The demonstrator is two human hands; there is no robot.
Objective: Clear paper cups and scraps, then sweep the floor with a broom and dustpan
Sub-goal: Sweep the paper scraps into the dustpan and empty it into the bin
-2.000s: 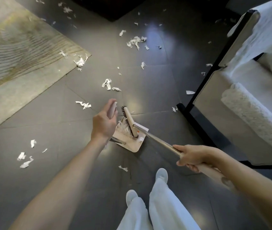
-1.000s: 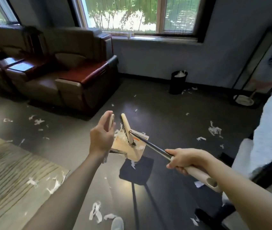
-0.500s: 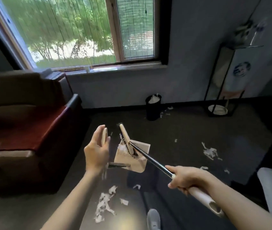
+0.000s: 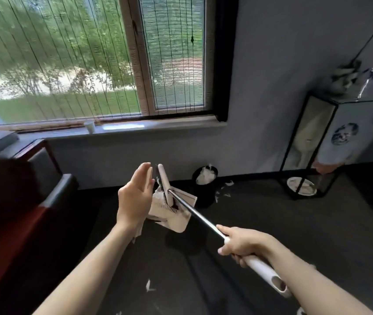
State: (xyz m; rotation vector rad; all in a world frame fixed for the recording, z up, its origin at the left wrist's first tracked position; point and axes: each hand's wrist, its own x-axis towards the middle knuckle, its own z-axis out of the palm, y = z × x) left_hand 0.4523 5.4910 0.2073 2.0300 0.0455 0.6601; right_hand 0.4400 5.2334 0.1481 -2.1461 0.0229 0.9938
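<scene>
My left hand holds a beige dustpan up off the floor, fingers pointing upward; the grip on its handle is hidden behind the palm. White paper scraps lie in the pan. My right hand grips the broom where the metal shaft meets the white handle. The broom head presses into the pan over the scraps. Just beyond stands a black bin with white scraps inside. A paper cup sits on the windowsill.
A dark red sofa fills the left side. A black-framed glass stand is at the right wall. Loose scraps lie beside the bin and on the dark floor near me.
The view lifted from the floor to the window wall and came closer to the black bin. Both hands carry the pan and broom together, still off the floor.
</scene>
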